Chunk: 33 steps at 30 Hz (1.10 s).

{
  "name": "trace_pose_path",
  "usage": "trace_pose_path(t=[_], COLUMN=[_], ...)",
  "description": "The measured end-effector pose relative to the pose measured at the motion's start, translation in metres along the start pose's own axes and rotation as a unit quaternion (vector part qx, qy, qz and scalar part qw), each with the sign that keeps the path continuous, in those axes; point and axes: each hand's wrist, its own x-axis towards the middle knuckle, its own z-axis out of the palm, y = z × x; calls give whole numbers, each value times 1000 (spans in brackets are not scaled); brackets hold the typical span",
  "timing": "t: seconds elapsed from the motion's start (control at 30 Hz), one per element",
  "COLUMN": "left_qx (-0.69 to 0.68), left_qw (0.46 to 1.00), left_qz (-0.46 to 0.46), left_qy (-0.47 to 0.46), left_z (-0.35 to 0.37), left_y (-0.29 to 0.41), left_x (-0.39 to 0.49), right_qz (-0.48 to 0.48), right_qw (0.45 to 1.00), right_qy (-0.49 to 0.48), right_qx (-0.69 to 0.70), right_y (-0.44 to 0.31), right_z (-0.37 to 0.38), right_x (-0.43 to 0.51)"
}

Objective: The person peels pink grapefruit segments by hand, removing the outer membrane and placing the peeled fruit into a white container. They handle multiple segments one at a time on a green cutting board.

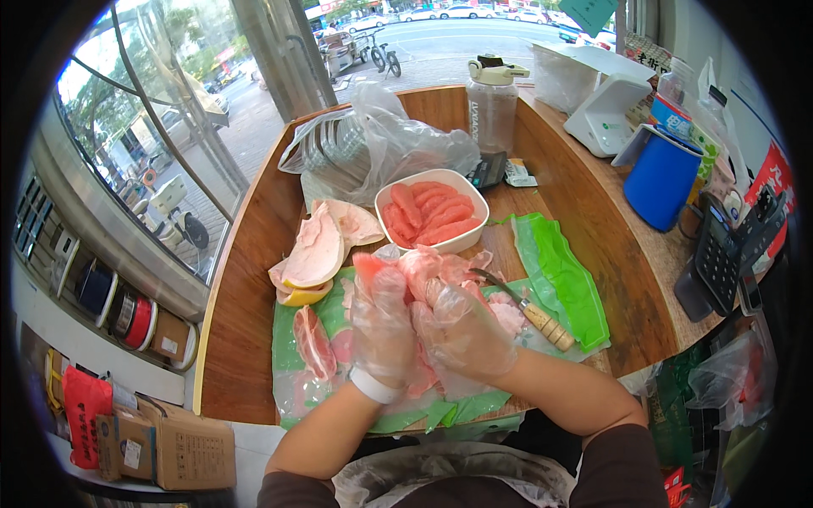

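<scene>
My left hand, in a clear plastic glove, holds a red pomelo segment at its fingertips. Close beside it, my gloved right hand has its fingers curled on pale pink pomelo membrane; its fingertips are partly hidden. More peeled membrane lies heaped just beyond both hands. An unpeeled pomelo segment rests left of my left hand on the green plastic sheet. Peeled red flesh fills a white plastic tub. To the right lies a curved knife with a wooden handle.
Thick pomelo rind is stacked at the left. Behind the tub sits a plastic bag of clear containers, near a large water bottle. A bright green bag lies right. A raised wooden rim borders the table; a desk phone stands outside it.
</scene>
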Motion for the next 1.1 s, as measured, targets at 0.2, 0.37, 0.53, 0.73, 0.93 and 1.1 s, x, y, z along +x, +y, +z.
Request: trace_pose_path(t=[0.2, 0.37, 0.53, 0.73, 0.93, 1.1], left_qx=[-179, -239, -249, -181, -185, -217], left_qw=[981, 964, 959, 978, 976, 966], left_qz=[-63, -97, -87, -100, -114, -140], left_qy=[-23, -59, -99, -35, 6, -21], left_z=[-8, -5, -15, -7, -8, -14], left_y=[-9, 13, -1, 9, -2, -13], left_x=[8, 8, 10, 6, 7, 16], right_qz=[18, -111, 158, 104, -134, -164], right_qw=[995, 967, 973, 993, 972, 966], right_qy=[-39, -72, -139, -47, 17, -24], right_qx=[93, -218, -92, -4, -191, -197], right_y=[20, 25, -6, 9, 16, 2], right_z=[-10, -30, -33, 0, 14, 0], right_x=[6, 5, 17, 0, -7, 2])
